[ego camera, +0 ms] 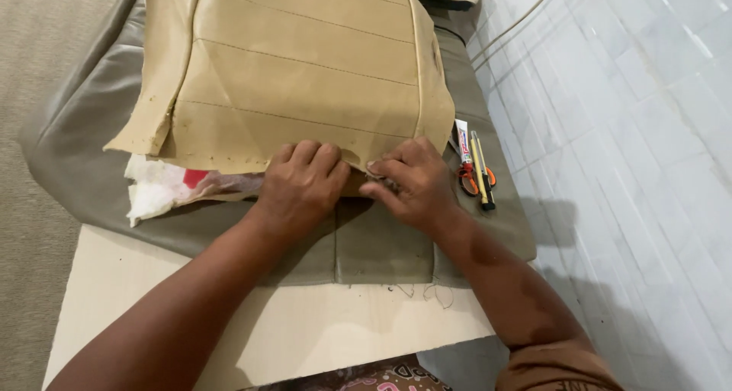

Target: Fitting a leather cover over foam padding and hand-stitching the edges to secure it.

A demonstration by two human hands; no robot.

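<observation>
Two bare hands press on the near edge of a tan stitched cover (305,78), a padded panel with sewn seams running across it. The left hand (300,186) lies knuckles up with its fingers (309,156) curled together over the hem. The right hand (412,183) sits just beside it, its fingers (389,167) pinched on the same edge; whether they also hold something small I cannot tell.

The tan cover rests on a larger grey-green leather sheet (91,147), which is spread over a pale wooden bench (305,330) and hangs past its far and left sides. Between the two layers, to the left of the hands, crumpled white cloth with a red patch (164,186) sticks out. Loose threads trail from the leather's near edge onto the bench.

To the right of the right hand, on the leather, lie orange-handled scissors (471,179), a yellow pen-like tool (480,170) and a small white tube (462,138), close together.

Beige carpet (38,55) covers the floor on the left. White tiles (625,131) fill the right, and a pale cord (518,21) runs across them.
</observation>
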